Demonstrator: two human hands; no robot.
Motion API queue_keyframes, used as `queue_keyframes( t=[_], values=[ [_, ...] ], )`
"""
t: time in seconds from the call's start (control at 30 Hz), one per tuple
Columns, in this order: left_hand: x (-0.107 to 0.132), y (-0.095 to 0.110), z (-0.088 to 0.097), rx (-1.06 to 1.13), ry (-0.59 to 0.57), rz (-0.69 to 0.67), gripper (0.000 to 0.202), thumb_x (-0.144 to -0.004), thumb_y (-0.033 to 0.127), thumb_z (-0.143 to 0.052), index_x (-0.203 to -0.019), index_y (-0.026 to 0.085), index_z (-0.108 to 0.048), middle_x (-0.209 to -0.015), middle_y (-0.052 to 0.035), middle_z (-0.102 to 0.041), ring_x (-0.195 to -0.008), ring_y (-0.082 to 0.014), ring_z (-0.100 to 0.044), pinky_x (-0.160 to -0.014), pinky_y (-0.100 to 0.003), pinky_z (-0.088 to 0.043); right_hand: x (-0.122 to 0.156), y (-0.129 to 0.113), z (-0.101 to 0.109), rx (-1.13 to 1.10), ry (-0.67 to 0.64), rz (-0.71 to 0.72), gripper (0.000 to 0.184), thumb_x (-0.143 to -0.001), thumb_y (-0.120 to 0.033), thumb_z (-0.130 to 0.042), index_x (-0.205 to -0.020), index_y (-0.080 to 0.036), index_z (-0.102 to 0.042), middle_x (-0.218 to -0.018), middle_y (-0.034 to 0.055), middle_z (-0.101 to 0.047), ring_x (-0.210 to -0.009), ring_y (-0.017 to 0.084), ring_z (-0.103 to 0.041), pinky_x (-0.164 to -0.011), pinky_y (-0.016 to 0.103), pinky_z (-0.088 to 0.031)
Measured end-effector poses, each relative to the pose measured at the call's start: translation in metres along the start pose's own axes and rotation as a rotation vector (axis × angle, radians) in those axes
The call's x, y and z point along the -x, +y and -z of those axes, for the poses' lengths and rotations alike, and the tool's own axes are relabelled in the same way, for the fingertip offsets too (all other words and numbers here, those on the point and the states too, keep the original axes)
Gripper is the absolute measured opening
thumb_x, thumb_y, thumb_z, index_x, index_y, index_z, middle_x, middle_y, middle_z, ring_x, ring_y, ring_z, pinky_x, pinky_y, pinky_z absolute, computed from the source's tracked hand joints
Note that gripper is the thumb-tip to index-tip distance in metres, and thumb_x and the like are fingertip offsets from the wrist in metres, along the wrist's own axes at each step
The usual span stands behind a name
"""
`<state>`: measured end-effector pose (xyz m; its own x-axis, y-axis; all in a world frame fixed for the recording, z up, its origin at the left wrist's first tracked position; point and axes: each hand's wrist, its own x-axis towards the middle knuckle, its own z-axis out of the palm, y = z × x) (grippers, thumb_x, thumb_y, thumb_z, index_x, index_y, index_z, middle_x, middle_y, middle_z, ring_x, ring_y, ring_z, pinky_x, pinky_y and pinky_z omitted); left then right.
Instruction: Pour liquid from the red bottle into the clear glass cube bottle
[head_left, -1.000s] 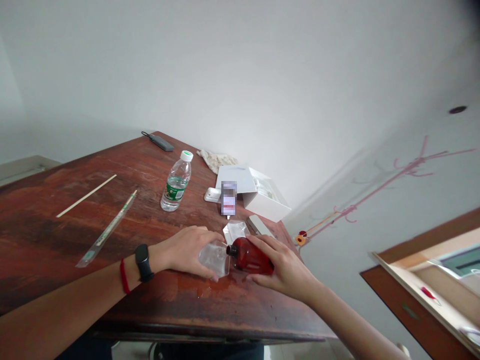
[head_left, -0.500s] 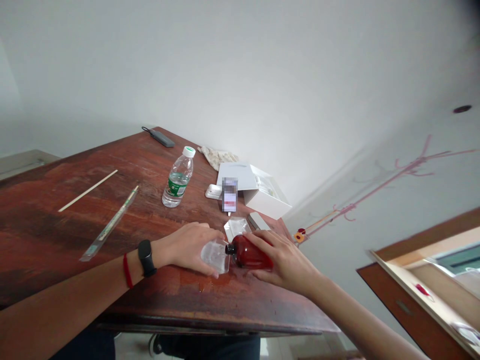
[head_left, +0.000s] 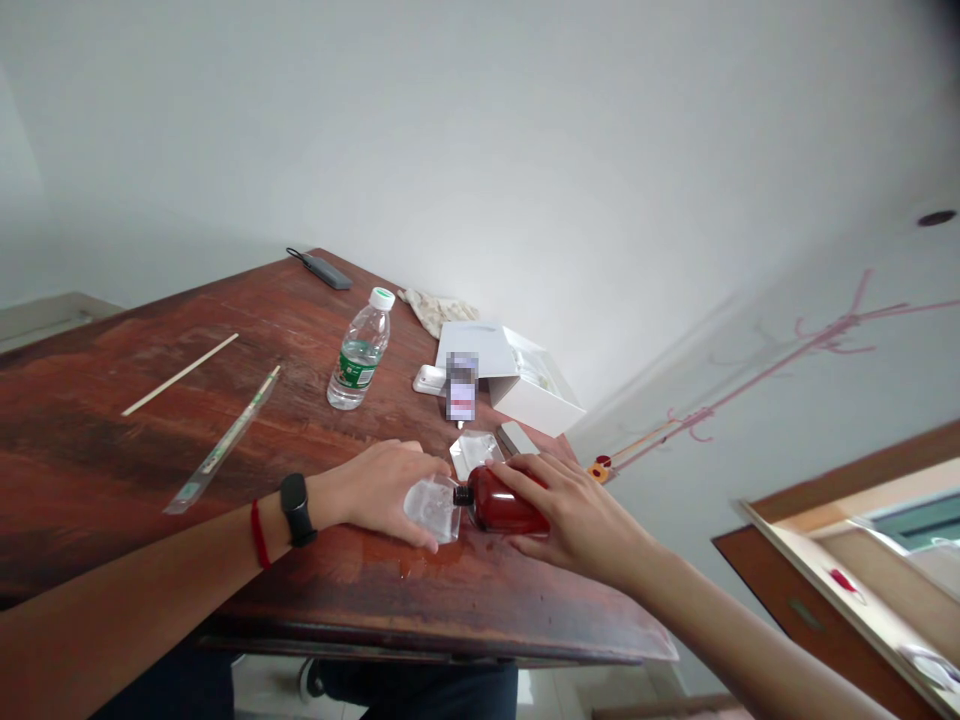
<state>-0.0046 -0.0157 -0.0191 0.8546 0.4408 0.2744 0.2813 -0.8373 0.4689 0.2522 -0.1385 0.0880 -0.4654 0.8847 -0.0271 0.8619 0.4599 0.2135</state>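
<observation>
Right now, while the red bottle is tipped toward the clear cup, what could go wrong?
1. The red bottle, in the right hand, lies almost flat with its mouth at the clear cup; liquid may miss, and a wet patch shows on the table.
2. The left hand steadies the cup near the front edge; a spill could run off.

No legible text: green label (head_left: 353, 366) on the far water bottle (head_left: 363, 340) too small, small carton (head_left: 460, 386) beside it blurred.
</observation>
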Motion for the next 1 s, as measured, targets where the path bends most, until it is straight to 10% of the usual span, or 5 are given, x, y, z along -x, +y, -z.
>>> queue_keyframes(
  t=[1.0],
  values=[
    [0.001, 0.002, 0.003, 0.006, 0.008, -0.019, 0.076, -0.07, 0.061, -0.095, -0.132, 0.025, -0.071, -0.114, -0.0098, -0.076, -0.106, -0.038, -0.071, -0.092, -0.043, -0.054, -0.01, -0.006, 0.016, 0.083, -0.043, 0.037, 0.075, -0.086, -0.037, -0.083, -0.155, -0.027, -0.056, -0.137, 0.0162, -0.072, -0.123, 0.041, -0.069, -0.104, 0.064, -0.056]
  ],
)
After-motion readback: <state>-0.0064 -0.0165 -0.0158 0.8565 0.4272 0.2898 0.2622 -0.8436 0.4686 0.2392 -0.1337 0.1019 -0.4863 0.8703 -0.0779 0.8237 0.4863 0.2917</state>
